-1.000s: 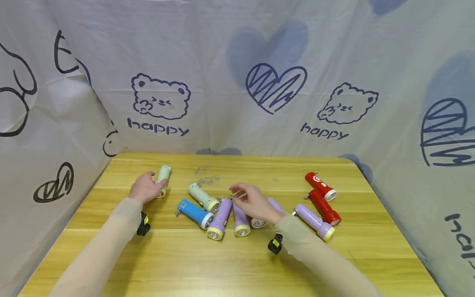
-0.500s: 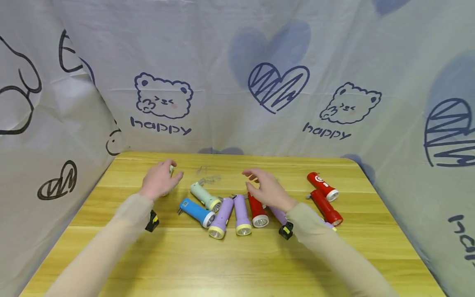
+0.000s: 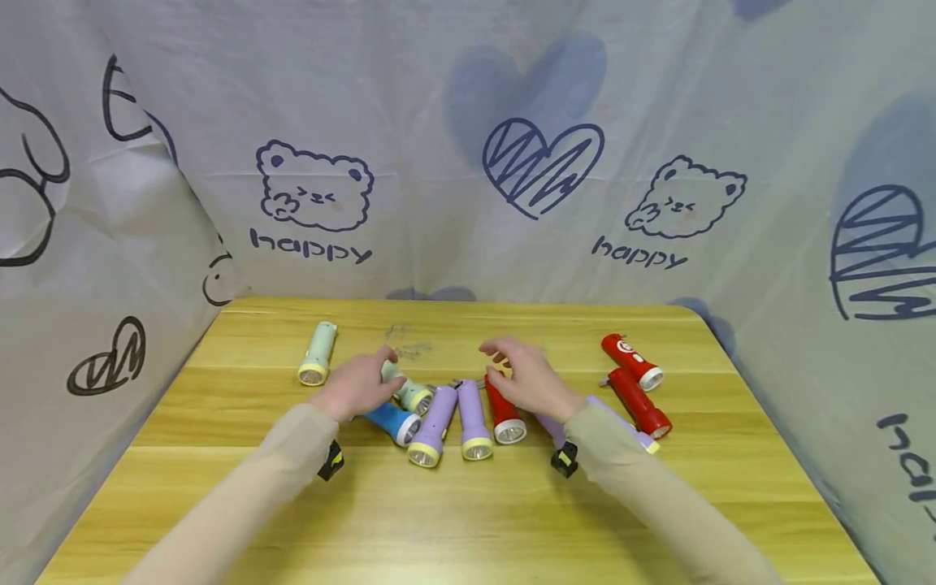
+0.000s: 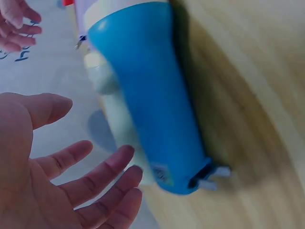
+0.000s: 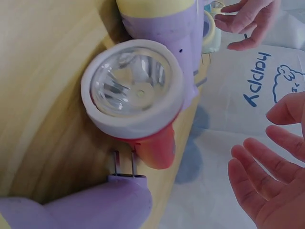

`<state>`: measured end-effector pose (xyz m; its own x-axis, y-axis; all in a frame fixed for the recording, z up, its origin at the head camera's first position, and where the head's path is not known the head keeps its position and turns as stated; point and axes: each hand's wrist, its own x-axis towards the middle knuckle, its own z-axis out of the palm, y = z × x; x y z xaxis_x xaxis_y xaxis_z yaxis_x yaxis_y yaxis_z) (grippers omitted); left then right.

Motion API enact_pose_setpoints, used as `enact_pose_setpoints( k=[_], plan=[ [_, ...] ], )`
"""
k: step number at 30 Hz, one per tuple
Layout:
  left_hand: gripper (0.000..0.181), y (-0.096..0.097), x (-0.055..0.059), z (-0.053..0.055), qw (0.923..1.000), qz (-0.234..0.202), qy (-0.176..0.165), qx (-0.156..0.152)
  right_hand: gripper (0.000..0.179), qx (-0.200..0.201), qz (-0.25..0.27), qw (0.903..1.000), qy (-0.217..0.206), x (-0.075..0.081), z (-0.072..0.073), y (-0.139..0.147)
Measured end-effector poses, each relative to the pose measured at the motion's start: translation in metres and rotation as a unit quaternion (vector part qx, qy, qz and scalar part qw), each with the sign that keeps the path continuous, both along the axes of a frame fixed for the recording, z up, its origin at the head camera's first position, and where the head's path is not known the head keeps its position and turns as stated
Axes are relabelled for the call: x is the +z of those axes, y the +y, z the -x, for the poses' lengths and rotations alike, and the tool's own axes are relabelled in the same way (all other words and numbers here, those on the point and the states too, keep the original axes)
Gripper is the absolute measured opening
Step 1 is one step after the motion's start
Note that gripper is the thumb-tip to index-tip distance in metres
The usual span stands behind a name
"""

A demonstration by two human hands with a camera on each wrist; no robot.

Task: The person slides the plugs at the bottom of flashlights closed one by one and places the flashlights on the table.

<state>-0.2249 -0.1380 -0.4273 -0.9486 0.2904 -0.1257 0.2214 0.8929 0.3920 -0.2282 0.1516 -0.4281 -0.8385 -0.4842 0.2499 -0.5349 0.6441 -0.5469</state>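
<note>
My left hand point(image 3: 361, 385) hovers over a blue flashlight point(image 3: 395, 422) and a pale green flashlight point(image 3: 417, 397), partly covering both in the head view. Its fingers are spread and hold nothing; in the left wrist view the fingertips overlap the pale green body beside the blue flashlight point(image 4: 147, 90). My right hand point(image 3: 534, 379), fingers loosely bent and empty, hangs above a red flashlight point(image 3: 503, 406) with a white rim. A lilac flashlight point(image 5: 109, 205), its plug prongs out, lies below it, mostly hidden in the head view. Two more lilac flashlights point(image 3: 437, 418) lie between the hands.
Another pale green flashlight point(image 3: 318, 351) lies alone at the back left of the wooden table point(image 3: 439, 520). At the right are two red flashlights point(image 3: 639, 402) and a lilac one point(image 3: 617, 413) partly behind my right sleeve. Printed cloth point(image 3: 424, 162) hangs around the table.
My left hand has left the far-left pale green flashlight and moved right, over the blue one. The right hand has shifted slightly right and back, uncovering the red flashlight beside it.
</note>
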Motion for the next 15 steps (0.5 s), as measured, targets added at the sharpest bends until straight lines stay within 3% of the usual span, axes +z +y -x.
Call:
enact_pose_setpoints(
  k=[7, 15],
  plan=[
    [0.054, 0.007, -0.014, 0.001, 0.9997, 0.020, -0.010, 0.006, 0.036, 0.009, 0.016, 0.9998, -0.010, -0.007, -0.001, -0.003],
    [0.055, 0.011, -0.018, 0.004, 0.9990, 0.032, -0.013, 0.027, 0.037, 0.009, 0.019, 0.9996, -0.017, -0.012, 0.001, -0.004]
  ],
)
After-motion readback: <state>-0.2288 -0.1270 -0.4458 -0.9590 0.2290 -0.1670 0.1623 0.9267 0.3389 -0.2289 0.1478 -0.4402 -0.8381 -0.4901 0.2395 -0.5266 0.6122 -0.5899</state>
